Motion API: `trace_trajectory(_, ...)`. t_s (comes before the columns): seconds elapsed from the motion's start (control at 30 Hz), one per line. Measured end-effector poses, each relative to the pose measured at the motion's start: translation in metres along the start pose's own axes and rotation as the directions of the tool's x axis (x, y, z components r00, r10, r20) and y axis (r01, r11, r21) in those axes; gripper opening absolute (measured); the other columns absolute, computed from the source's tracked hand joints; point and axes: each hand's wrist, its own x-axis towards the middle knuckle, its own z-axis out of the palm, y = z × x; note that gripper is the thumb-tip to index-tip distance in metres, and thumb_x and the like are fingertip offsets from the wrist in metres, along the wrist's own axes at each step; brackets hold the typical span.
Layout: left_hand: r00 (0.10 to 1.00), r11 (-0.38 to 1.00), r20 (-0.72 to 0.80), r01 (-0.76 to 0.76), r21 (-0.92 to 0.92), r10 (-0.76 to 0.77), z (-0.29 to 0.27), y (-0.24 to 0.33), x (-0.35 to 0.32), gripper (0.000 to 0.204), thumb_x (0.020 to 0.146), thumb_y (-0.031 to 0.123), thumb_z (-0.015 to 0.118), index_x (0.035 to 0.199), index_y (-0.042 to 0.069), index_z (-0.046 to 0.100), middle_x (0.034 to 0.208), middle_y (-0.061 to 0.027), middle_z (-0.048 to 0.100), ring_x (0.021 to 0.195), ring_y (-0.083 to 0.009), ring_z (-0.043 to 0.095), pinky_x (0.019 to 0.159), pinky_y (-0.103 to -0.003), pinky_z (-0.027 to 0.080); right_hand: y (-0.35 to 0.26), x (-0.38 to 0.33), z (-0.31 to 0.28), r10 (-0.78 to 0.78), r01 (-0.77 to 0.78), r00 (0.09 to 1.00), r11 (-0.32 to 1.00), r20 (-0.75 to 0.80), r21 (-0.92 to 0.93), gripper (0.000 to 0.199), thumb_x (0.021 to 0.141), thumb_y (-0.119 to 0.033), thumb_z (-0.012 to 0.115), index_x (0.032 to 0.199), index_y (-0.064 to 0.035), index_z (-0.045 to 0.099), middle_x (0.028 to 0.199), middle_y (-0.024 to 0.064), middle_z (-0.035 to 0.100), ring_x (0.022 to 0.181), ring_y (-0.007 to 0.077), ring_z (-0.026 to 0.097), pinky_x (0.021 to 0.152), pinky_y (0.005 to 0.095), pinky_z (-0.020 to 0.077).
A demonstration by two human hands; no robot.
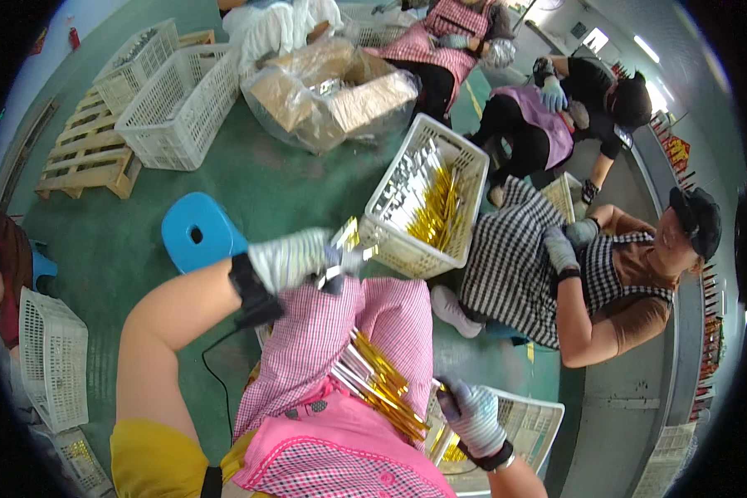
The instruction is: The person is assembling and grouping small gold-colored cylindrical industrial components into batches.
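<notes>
Print on the pink apron shows as small dark shapes, its details too small to make out. Green floor spreads through the workroom, carrying a wooden pallet, a blue stool, a plastic-wrapped carton and a white crate of silver and gold strips. Other people sit or bend at the right, one in a black-and-white checked apron. More gold strips lie across the wearer's lap, between the hands. The left arm bends at the elbow; the left hand, in a striped glove, is curled around shiny pieces near the crate. The right hand, also gloved, is at a lower crate, fingers bent; whether it grips anything I cannot tell.
</notes>
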Motion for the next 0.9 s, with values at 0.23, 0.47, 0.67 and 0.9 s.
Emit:
trace_trajectory(0.23, 0.699, 0.96, -0.705, -0.263, -0.094, 0.122, -0.143, 0.118, 0.121, 0.044, 0.088, 0.043, 0.065, 0.114, 0.008, 0.061, 0.096, -0.0088, 0.067, 0.082, -0.0222, 0.064, 0.072, -0.035, 0.052, -0.002, -0.016, 0.005, 0.012, -0.006, 0.993, 0.999, -0.122, 0.044, 0.023, 0.087, -0.019, 0.064, 0.108, -0.0093, 0.064, 0.079, 0.012, 0.066, 0.07, 0.0302, 0.065, 0.06, 0.0384, 0.0501)
trace_trajectory(0.47, 0.906, 0.991, -0.404, -0.086, 0.103, 0.121, -0.083, 0.029, 0.095, 0.053, 0.087, 0.03, 0.07, 0.128, 0.002, 0.05, 0.113, -0.0081, 0.061, 0.095, -0.0202, 0.063, 0.085, -0.034, 0.052, 0.016, -0.022, 0.021, 0.122, -0.121, 0.989, 0.992, -0.081, 0.023, 0.034, 0.081, -0.015, 0.067, 0.114, -0.0088, 0.06, 0.091, 0.0166, 0.066, 0.08, 0.0342, 0.065, 0.063, 0.0428, 0.0508)
trace_trajectory(0.67, 0.855, 0.788, -0.268, -0.232, 0.57, 0.445, 0.018, -0.001, -0.009, 0.044, 0.086, 0.022, 0.069, 0.123, 0.003, 0.058, 0.113, -0.0105, 0.067, 0.104, -0.0189, 0.063, 0.091, -0.03, 0.049, 0.011, 0.021, 0.012, 0.02, -0.031, 0.953, 0.999, -0.304, -0.032, 0.025, 0.083, -0.007, 0.059, 0.108, -0.0057, 0.057, 0.086, 0.0142, 0.061, 0.078, 0.035, 0.061, 0.063, 0.0442, 0.0489)
trace_trajectory(0.9, 0.821, 0.446, 0.005, -0.315, 0.838, 0.571, 0.057, -0.048, -0.057, 0.038, 0.082, 0.017, 0.07, 0.116, 0.006, 0.061, 0.111, -0.0141, 0.065, 0.101, -0.0329, 0.062, 0.089, -0.04, 0.049, -0.041, 0.075, 0.062, -0.025, 0.051, 0.997, 0.906, 0.068, -0.421, 0.03, 0.083, -0.014, 0.055, 0.111, -0.0059, 0.059, 0.093, 0.0101, 0.062, 0.086, 0.025, 0.064, 0.067, 0.0366, 0.0511)
